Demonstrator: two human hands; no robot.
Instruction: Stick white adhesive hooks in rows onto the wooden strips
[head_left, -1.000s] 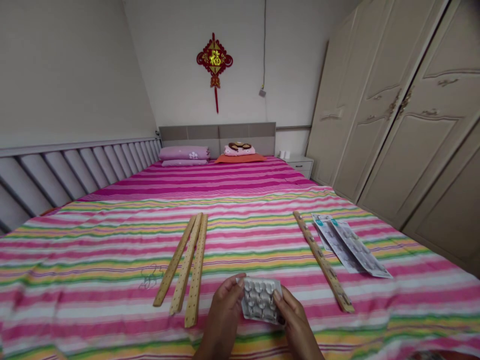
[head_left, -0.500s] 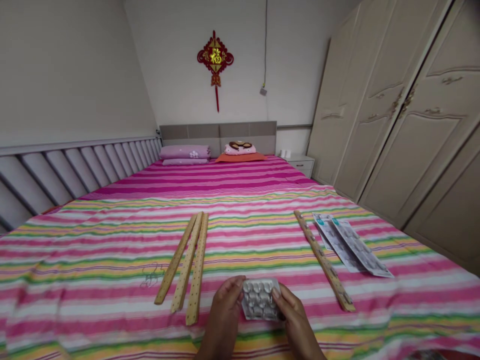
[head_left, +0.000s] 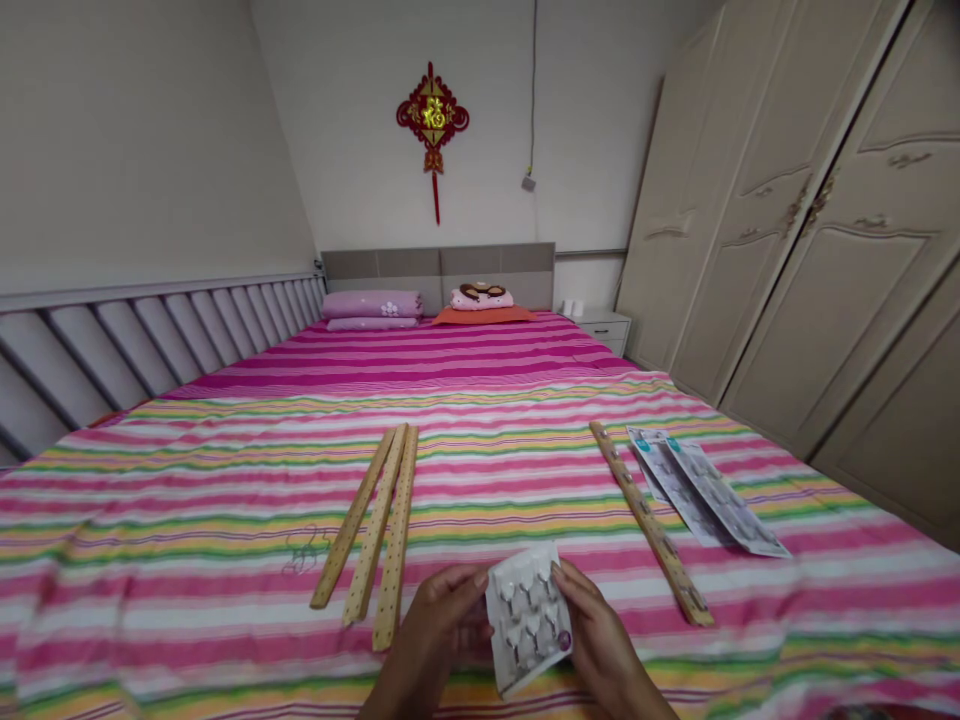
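- My left hand (head_left: 439,625) has thumb and fingers drawn narrow at the left edge of a pack (head_left: 529,615); the fingers are partly blurred.
- My right hand (head_left: 600,630) grips the pack's right edge, thumb near the upper corner, the other fingers mostly hidden behind.
- The pack is between my hands, over the near part of the bedcover (head_left: 517,490), tilted, its clear bubbles facing up toward me. Metal pieces show in the bubbles, in two rows, with a round purple mark by the lower right corner.
- To my left, near the left hand, three wooden strips (head_left: 377,523) dotted with holes lie together, far ends close, near ends fanned apart.
- Left of them is a thin dark squiggle (head_left: 304,550); I cannot tell whether it is thread or print.
- To my right, well apart from those, lies a fourth strip (head_left: 649,523) with shiny pieces along it.
- Just beside it, two larger packs (head_left: 724,500) overlap on the bedcover.
- Beyond, a headboard (head_left: 480,262) closes the bed; a wardrobe (head_left: 787,270) stands on the right.
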